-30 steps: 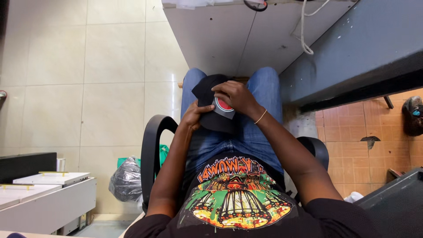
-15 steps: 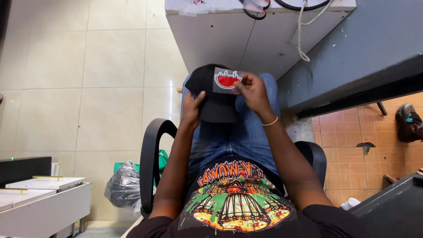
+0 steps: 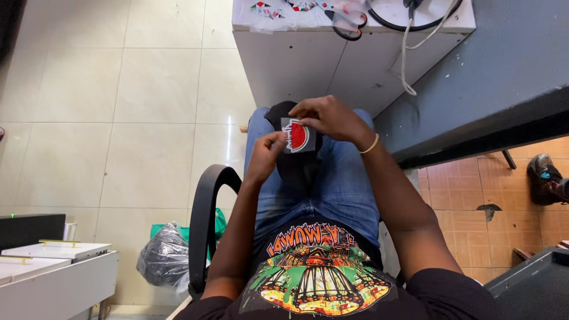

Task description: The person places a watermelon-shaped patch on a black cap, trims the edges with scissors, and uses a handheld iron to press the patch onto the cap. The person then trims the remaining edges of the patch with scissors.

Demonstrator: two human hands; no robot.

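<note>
Over beige floor tiles (image 3: 148, 89), our left hand (image 3: 265, 157) and right hand (image 3: 329, 118) pinch a grey square watermelon patch (image 3: 296, 136). It lies on a black fabric cap (image 3: 296, 166) in our lap, mostly hidden.

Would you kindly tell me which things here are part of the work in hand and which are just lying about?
In hand: left hand, right hand, watermelon patch, black cap.

Lying about: white cabinet, cables, black bag, chair armrest, shoe.

bright even indoor light, sharp focus, faint glare on floor tiles (image 3: 228, 127).
</note>
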